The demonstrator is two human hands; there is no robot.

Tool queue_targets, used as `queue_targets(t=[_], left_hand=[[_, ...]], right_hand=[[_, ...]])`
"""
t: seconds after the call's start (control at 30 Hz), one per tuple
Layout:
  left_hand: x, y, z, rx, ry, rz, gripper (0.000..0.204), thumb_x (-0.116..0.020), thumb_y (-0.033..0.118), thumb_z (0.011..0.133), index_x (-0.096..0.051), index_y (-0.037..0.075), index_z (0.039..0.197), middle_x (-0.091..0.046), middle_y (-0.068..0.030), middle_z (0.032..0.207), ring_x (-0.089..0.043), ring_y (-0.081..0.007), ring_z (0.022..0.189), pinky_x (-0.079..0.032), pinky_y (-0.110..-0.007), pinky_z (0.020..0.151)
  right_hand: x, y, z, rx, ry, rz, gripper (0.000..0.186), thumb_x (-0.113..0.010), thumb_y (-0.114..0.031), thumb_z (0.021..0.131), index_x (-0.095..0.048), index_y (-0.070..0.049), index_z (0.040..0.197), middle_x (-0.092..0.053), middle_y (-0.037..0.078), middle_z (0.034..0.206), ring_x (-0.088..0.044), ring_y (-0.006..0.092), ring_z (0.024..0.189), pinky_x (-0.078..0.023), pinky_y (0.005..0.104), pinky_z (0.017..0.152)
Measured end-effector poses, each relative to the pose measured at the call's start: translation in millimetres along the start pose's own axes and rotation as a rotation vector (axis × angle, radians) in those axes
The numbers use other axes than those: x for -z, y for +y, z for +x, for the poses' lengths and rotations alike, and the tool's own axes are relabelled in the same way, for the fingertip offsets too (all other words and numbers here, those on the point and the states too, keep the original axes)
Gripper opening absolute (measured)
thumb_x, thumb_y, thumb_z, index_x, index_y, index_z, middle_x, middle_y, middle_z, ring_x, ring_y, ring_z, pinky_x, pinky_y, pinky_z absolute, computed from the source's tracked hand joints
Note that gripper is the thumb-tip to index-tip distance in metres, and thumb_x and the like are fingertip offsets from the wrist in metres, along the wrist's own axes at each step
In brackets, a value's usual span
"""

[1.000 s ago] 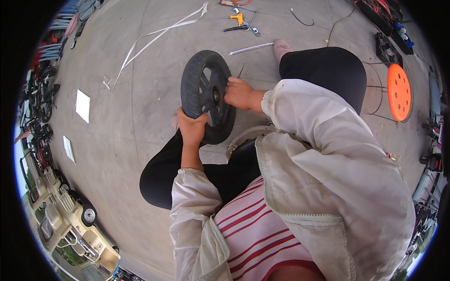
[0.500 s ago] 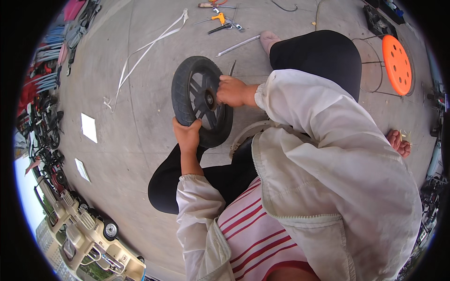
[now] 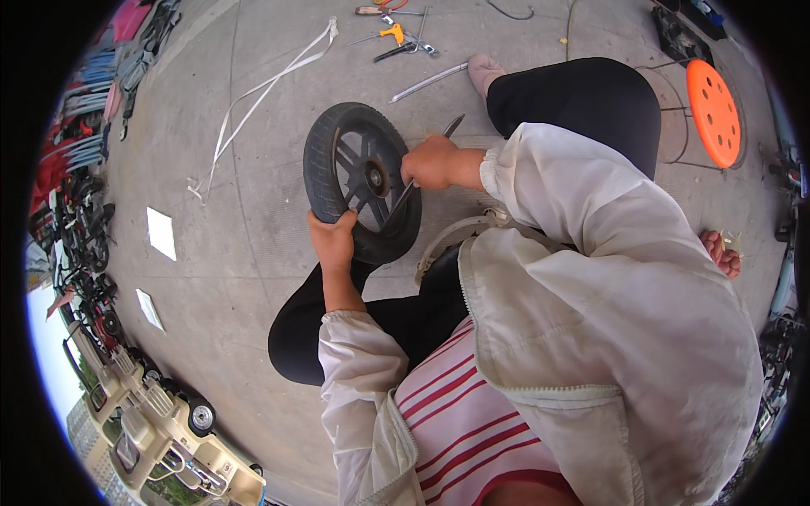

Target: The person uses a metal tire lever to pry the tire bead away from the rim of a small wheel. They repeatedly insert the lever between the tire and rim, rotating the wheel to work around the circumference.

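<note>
Currently, black rubber-tyred wheel with dark spokes (image 3: 376, 178) sits tilted between both hands: left hand (image 3: 334, 240) clasping its lower-left edge, right hand (image 3: 428, 162) fisted round slim grey metal bar (image 3: 456, 126), bar's lower end at the rim.

- Left: passage over open floor (image 3: 253, 228), between wheel (image 3: 322, 169) and white strap (image 3: 295, 66).
- Far: metal rod (image 3: 429, 83) and yellow-handled tool (image 3: 394, 34) obstruct at floor level.
- Right: bent leg (image 3: 582, 101), then orange stool (image 3: 715, 112).
- Wheel's right side: obstructed by right hand (image 3: 429, 162) and dark lever (image 3: 398, 206).
</note>
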State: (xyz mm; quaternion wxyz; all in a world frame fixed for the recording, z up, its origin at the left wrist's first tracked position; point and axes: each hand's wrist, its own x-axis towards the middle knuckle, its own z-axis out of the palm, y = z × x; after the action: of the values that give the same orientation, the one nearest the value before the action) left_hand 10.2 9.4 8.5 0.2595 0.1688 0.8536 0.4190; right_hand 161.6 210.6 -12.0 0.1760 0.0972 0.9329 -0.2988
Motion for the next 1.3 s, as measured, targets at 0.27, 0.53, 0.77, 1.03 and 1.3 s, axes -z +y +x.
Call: queue_targets(t=[0.27,0.53,0.77,1.03,1.3], left_hand=[[4.0,7.1,26.7,0.041,0.046,0.024,0.051,-0.078,0.021,0.068,-0.057,-0.007,0.105,-0.065,-0.0151,0.095,-0.061,-0.0232,0.084,-0.047,-0.034,0.079],[-4.5,36.5,41.4,0.125,0.025,-0.614,0.073,-0.072,0.037,0.087,-0.038,-0.007,0.134,-0.053,-0.0205,0.122,-0.06,-0.0255,0.101,-0.05,-0.037,0.091],[-58.6,-4.3,-4.8,-0.07,0.059,-0.284,0.064,-0.078,0.02,0.083,-0.043,-0.003,0.131,-0.056,-0.0146,0.121,-0.057,-0.0215,0.106,-0.044,-0.032,0.095],[-14.6,27.2,3.6,0.091,-0.13,-0.327,0.08,-0.077,0.001,0.071,-0.031,-0.006,0.137,-0.054,-0.0153,0.119,-0.057,-0.0227,0.103,-0.045,-0.033,0.093],[-21.1,44.5,-8.3,-0.124,0.099,0.313,0.081,-0.078,0.02,0.068,-0.036,0.001,0.135,-0.061,-0.0245,0.114,-0.06,-0.0386,0.108,-0.045,-0.042,0.093]], right_hand=[[28.5,-68.0,-58.1,0.103,-0.21,-0.159,0.02,-0.059,-0.01,0.08,-0.067,0.0,0.094,-0.07,0.017,0.084,-0.069,0.0339,0.079,-0.054,0.0449,0.064],[19.7,-59.4,-95.5,-0.128,-0.015,0.191,0.02,-0.059,-0.002,0.077,-0.064,0.003,0.095,-0.068,0.021,0.091,-0.067,0.0381,0.085,-0.053,0.0481,0.071],[30.1,-44.0,-82.4,-0.162,0.191,0.382,0.017,-0.055,-0.002,0.078,-0.062,0.003,0.093,-0.067,0.023,0.087,-0.065,0.0415,0.085,-0.052,0.0496,0.072],[44.7,-33.1,-71.5,-0.066,0.16,0.314,0.015,-0.053,-0.008,0.085,-0.063,0.001,0.09,-0.064,0.023,0.082,-0.062,0.043,0.081,-0.049,0.0516,0.073],[55.0,-18.8,-74.1,-0.001,0.179,0.344,0.02,-0.06,-0.017,0.083,-0.067,0.001,0.087,-0.066,0.022,0.085,-0.064,0.0409,0.085,-0.05,0.0493,0.075]])
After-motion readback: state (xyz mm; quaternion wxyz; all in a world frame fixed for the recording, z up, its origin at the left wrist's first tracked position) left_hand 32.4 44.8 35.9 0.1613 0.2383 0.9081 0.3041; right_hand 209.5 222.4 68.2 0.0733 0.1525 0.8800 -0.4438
